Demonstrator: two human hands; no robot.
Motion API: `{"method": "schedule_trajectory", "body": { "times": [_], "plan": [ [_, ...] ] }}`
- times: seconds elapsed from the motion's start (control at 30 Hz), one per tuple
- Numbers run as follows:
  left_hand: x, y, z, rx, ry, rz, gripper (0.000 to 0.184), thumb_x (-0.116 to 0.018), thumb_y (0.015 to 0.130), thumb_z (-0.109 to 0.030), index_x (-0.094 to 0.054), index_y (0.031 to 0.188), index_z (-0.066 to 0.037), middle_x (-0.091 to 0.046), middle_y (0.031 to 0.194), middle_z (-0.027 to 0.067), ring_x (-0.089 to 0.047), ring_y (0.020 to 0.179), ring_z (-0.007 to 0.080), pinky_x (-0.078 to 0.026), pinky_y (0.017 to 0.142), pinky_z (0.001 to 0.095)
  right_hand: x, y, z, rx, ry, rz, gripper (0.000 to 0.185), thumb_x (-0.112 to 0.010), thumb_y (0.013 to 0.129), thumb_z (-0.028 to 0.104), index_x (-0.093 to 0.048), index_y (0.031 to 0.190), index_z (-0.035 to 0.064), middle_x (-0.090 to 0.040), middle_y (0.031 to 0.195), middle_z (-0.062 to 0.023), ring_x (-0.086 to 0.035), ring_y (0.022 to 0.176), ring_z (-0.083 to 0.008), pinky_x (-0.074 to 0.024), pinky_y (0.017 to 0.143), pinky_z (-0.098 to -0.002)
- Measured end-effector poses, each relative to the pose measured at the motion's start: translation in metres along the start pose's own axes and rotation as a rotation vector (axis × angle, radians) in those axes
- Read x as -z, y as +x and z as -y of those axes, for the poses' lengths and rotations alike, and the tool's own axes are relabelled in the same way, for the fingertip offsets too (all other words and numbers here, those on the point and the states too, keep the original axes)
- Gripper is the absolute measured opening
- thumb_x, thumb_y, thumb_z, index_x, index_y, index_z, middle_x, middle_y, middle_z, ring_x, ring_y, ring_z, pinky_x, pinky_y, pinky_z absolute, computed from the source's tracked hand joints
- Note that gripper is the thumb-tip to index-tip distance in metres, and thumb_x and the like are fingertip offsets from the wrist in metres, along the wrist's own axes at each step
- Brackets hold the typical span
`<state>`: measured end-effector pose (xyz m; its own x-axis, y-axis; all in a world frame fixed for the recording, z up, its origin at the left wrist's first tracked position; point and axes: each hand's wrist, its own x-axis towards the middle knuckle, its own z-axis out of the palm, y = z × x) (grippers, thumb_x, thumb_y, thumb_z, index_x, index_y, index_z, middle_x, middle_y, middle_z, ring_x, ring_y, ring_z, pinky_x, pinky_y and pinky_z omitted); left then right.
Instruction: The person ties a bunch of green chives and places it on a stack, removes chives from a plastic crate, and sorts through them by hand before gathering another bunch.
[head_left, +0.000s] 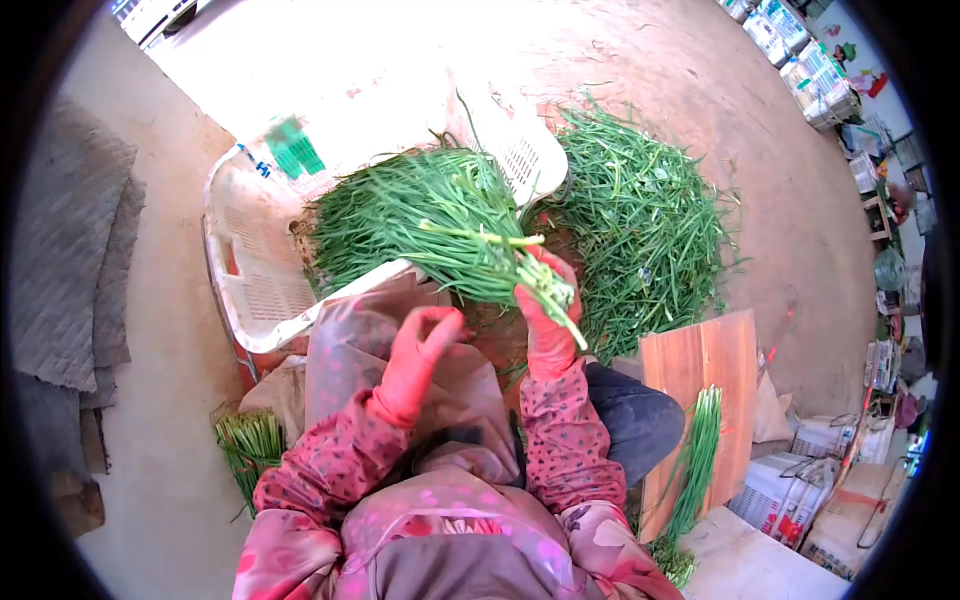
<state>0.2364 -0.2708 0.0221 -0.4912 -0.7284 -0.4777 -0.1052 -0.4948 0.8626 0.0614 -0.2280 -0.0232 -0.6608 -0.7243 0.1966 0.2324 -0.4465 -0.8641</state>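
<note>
My right hand point(550, 325), in a red-pink glove, is closed around the pale stem ends of a bunch of garlic chives point(470, 215). Its long green leaves reach left over the rim of a white plastic basket point(225, 265). A few thicker pale stalks point(480, 235) lie across the top of the bunch. My left hand point(418, 355), gloved alike, is raised below the bunch and apart from it. Its fingers are partly curled, and I see nothing between them. More chives lie inside the basket, partly hidden by the bunch.
A loose heap of green leaves point(645, 220) covers the floor right of the basket. At lower right, a bundle of green stalks point(700, 450) rests on a wooden board point(655, 365). Another bundle point(248, 440) stands at my left. Boxes point(785, 490) and crates line the right side.
</note>
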Motion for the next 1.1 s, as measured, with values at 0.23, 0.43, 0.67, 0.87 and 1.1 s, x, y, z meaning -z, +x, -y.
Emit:
{"method": "schedule_trajectory", "body": {
  "times": [0.23, 0.43, 0.67, 0.87, 1.1],
  "plan": [
    [-0.001, 0.064, 0.032, 0.308, -1.044, 0.729, 0.066, -0.048, 0.09, -0.057, -0.049, 0.13, -0.004, -0.055, 0.122, 0.0236, -0.058, 0.108, 0.0341, -0.049, 0.09, 0.0491, -0.005, -0.051, 0.049, 0.281, -0.991, 0.667, 0.065, -0.07, 0.068, 0.014, -0.052, 0.13, 0.0139, -0.046, 0.134, -0.018, -0.046, 0.122, -0.038, -0.0352, 0.106, -0.0444],
    [-0.001, 0.069, 0.062, 0.32, -1.049, 0.483, 0.05, -0.059, 0.088, -0.036, -0.055, 0.124, -0.003, -0.063, 0.114, 0.0167, -0.064, 0.098, 0.0308, -0.053, 0.087, 0.044, 0.054, -0.042, 0.088, -0.388, -0.713, 0.651, 0.063, -0.062, 0.075, 0.008, -0.047, 0.135, 0.0137, -0.044, 0.139, -0.0152, -0.045, 0.126, -0.0282, -0.039, 0.102, -0.039],
    [0.0, 0.066, 0.055, 0.395, -0.967, 0.437, 0.044, -0.066, 0.083, -0.03, -0.059, 0.118, -0.003, -0.067, 0.106, 0.0123, -0.066, 0.09, 0.024, -0.054, 0.082, 0.0391, 0.063, 0.024, 0.001, -0.779, -0.487, 0.338, 0.088, -0.072, 0.08, 0.035, -0.022, 0.147, 0.0065, -0.037, 0.144, -0.0157, -0.043, 0.126, -0.0216, -0.0418, 0.097, -0.0344],
    [0.008, 0.067, 0.054, 0.231, -0.715, 0.378, 0.041, -0.068, 0.08, -0.029, -0.061, 0.112, -0.004, -0.068, 0.095, 0.0076, -0.066, 0.081, 0.0193, -0.054, 0.076, 0.0337, -0.009, 0.031, -0.014, -0.454, -0.587, 0.245, 0.095, -0.083, 0.07, 0.027, -0.029, 0.142, -0.0017, -0.046, 0.134, -0.0137, -0.043, 0.124, -0.0201, -0.0336, 0.105, -0.0321],
    [0.011, 0.103, 0.092, -0.003, -0.346, 0.374, 0.037, -0.071, 0.079, -0.016, -0.061, 0.112, -0.003, -0.067, 0.095, 0.0029, -0.063, 0.082, 0.0127, -0.051, 0.075, 0.0264, 0.006, 0.061, -0.024, -0.747, -0.419, 0.351, 0.053, -0.077, 0.076, 0.02, -0.054, 0.12, 0.0012, -0.063, 0.103, -0.0057, -0.059, 0.091, -0.0143, -0.0472, 0.085, -0.0307]
  ]
}}
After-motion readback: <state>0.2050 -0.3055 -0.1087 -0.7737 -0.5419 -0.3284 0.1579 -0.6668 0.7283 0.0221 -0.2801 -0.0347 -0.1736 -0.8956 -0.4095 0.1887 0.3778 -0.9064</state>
